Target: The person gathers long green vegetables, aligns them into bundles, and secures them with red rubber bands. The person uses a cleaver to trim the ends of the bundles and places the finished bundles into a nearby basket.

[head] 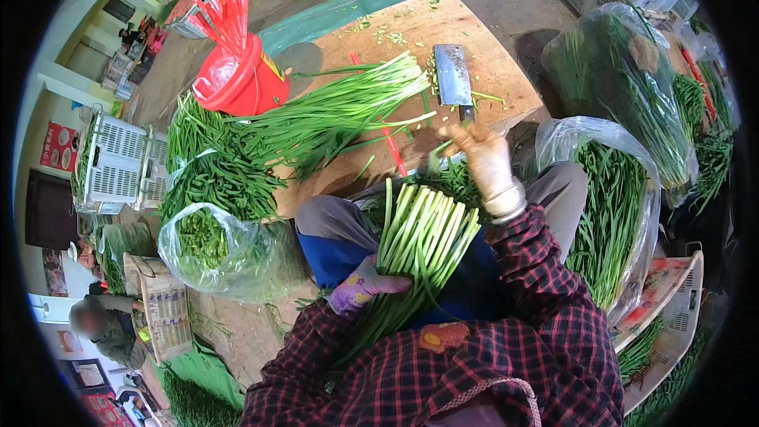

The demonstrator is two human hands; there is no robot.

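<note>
My left hand [363,286], in a purple floral glove, grips a bunch of leafy green stalks, likely garlic chives [424,225], over my lap. Their pale cut ends point away from me. Above the bunch, my right hand [483,154] wears a pale glove with orange-tinted fingers and is motion-blurred. A green stalk piece shows beside its fingertips; whether they hold it is unclear. Beyond that hand, a cleaver [453,74] lies flat on a wooden board [504,65]. More long chives [350,98] lie across the board, with a red printed strip [393,151] near them.
A red bucket [249,80] holding red strips stands at the board's left. Plastic bags of greens [225,243] flank me, including a tall open one [614,213] on the right. Plastic crates [115,157] stand at left. A person [115,329] is at the lower left.
</note>
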